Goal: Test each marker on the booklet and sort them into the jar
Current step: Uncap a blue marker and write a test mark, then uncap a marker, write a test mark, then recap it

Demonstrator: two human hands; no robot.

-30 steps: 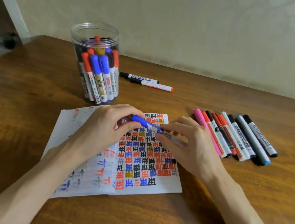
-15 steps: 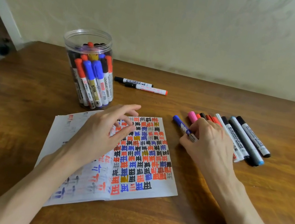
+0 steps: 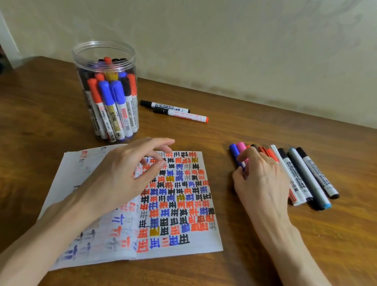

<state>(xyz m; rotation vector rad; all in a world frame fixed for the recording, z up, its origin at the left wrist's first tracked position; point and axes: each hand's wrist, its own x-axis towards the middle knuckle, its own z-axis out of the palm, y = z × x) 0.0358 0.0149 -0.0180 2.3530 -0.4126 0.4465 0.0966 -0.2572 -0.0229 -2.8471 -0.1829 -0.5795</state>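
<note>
1. Standing beside the brown wooden table (image 3: 258, 284), I saw an open white paper booklet (image 3: 189, 193) lying flat near the person. Its right page was crowded with red, blue, black and ochre characters.
2. The person's left hand (image 3: 127, 172) was over the booklet's fold, with the fingers loosely bent. The thumb and forefinger tips were close together and pinched nothing.
3. The right hand (image 3: 263, 182) was well to the right of the booklet, at the left end of a row of markers (image 3: 301, 176) on the table.
4. Its fingers curled down round a blue-capped marker (image 3: 233, 148) (only the cap and a sliver of barrel showed past the knuckles).
5. That blue-capped marker lay outermost on the left of the row, just beside a pink-capped marker (image 3: 240, 146). The others, with red, black and light-blue ends, lay side by side.
6. A clear round plastic jar (image 3: 82, 67) stood upright behind the booklet's left page. It was open at the top and packed with upright jar markers (image 3: 111, 105) in red, blue and black caps.
7. Farther back, between the jar and the row, a black-capped white marker (image 3: 163, 106) lay flat. A red-tailed white marker (image 3: 184, 115) lay just beside it.
8. A cream plaster wall (image 3: 249, 40) rose behind the table's far edge.
</note>
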